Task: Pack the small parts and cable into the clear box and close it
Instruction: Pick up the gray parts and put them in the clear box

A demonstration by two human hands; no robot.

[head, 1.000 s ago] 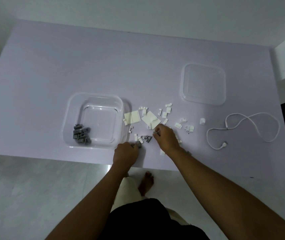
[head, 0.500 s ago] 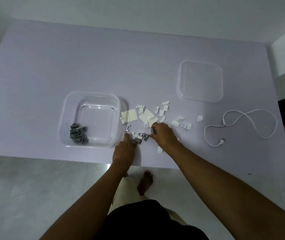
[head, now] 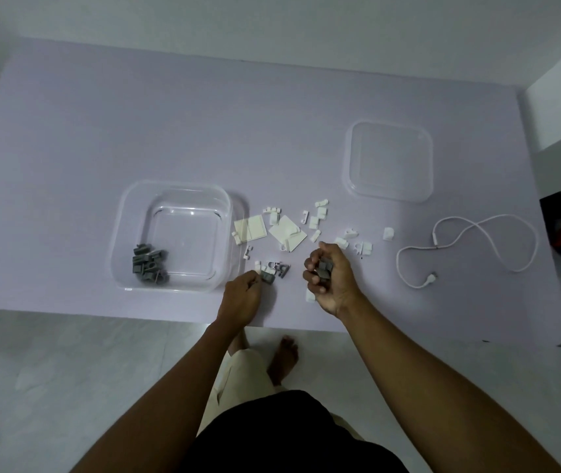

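Head view, table (head: 135, 124): pale lilac top, seen from above.
Clear box (head: 125, 233): open, left of centre near the front edge; a heap of grey parts (head: 149, 264) lies in its front-left corner.
Left hand (head: 241, 297): just right of the box, fingertips pinched on a grey part (head: 267, 276) resting on the table.
Loose parts: two white square plates (head: 250, 228) and many small white clips (head: 320, 213) scattered between box and cable, with a few grey pieces (head: 282, 268) near the left hand.
Right hand (head: 332, 281): raised slightly, fingers curled round several grey parts (head: 324, 268) in the palm.
Lid (head: 388, 162): clear, flat on the table, behind and right of the parts, apart from the box.
Cable (head: 470, 249): white, loosely looped, far right, outside the box.
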